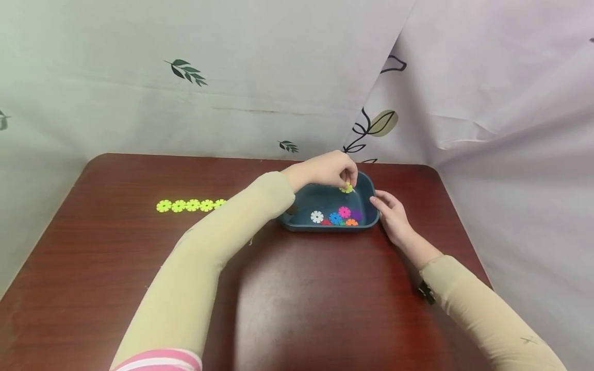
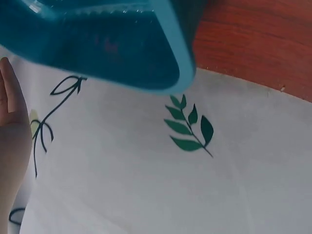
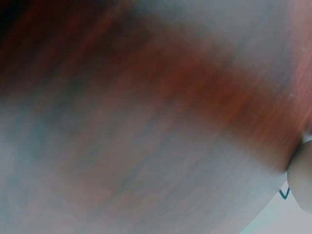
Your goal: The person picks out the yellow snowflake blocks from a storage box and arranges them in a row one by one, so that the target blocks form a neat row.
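My left hand (image 1: 330,169) reaches over the dark blue plastic tray (image 1: 334,229) and pinches a yellow snowflake-shaped disc (image 1: 346,188) inside it. On the tray's right rim, my right hand (image 1: 391,212) holds on with the thumb over the edge. Loose notched discs lie along the tray's near side: a white disc (image 1: 317,217), a pink disc (image 1: 344,212), a blue disc (image 1: 335,218), an orange disc (image 1: 351,222) and others. In the left wrist view the left hand (image 2: 13,131) shows only at the edge, beside the tray (image 2: 181,53).
A row of yellow discs (image 1: 193,205) lies on the brown wooden table (image 1: 287,288) to the left, its right end hidden by my left sleeve. White leaf-printed cloth (image 1: 260,77) hangs behind the table and along its right side. The right wrist view is mostly blurred.
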A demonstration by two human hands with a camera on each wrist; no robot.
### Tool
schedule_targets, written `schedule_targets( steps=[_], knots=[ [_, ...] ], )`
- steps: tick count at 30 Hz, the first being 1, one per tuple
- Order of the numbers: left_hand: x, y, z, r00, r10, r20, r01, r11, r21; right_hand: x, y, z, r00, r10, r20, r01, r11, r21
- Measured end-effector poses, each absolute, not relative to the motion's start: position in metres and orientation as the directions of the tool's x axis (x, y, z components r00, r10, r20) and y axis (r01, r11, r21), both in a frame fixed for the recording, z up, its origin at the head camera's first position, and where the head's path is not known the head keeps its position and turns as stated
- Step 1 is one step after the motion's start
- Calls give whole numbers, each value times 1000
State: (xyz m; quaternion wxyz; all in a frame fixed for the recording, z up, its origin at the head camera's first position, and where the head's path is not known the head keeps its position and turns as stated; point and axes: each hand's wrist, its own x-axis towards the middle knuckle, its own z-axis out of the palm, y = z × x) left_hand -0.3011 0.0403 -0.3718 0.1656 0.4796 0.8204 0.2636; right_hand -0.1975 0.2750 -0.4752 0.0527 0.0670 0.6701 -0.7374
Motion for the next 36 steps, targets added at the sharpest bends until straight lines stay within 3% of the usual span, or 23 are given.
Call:
schedule_targets(
  steps=[9,24,36],
  knots=[
    [-305,14,-362,-517,855,35,691,393,607,-202,274,-477,-986,25,-165,159,-158,-975],
    [-310,-67,-356,-661,738,135,631,450,632,-202,274,-478,-983,24,-181,176,-134,-975],
    [-302,-133,-363,-776,620,113,521,531,668,-202,272,-480,-988,16,-156,153,-135,-979]
  ],
)
